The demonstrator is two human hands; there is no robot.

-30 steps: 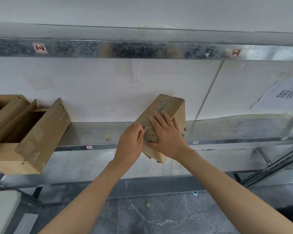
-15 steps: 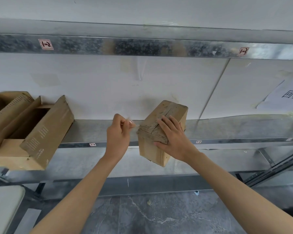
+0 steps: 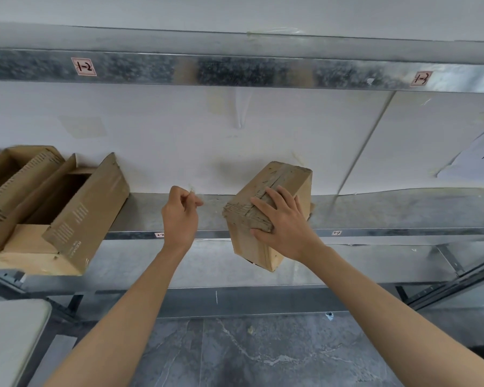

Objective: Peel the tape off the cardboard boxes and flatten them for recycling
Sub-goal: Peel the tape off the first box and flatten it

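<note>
**A:** What is each hand doing?

**B:** The right hand [image 3: 284, 227] grips the box [image 3: 245, 254]. Its fingers are spread over the taped top and its thumb is pressed on the near face. The left hand [image 3: 180, 216] has its fingers curled in, with thumb and forefinger pinched on a faint sliver of clear tape [image 3: 192, 190]. The sliver is too blurred to see how long it is.

**A:** Where is the box?

**B:** It's at the front edge of the shelf [image 3: 375, 212], tilted, with its lower corner hanging out past that edge. I cannot tell whether its far end rests on the shelf.

**A:** Do the hands touch?

**B:** No. The left hand is above the shelf's front edge, clear of the box, and the shelf shows in the gap between them.

**A:** Anything else on the shelf?

**B:** An open box [image 3: 90, 208] sits at the shelf's left end with its flaps up, well apart from both hands.

**A:** What differs from a second ago?

**B:** A second ago both hands met on the box, with the left fingertips at the tape on its top. Half a second ago the left hand had pulled off to the side. Now it is further from the box. The right hand's hold is the same, and the open box has not moved.
</note>
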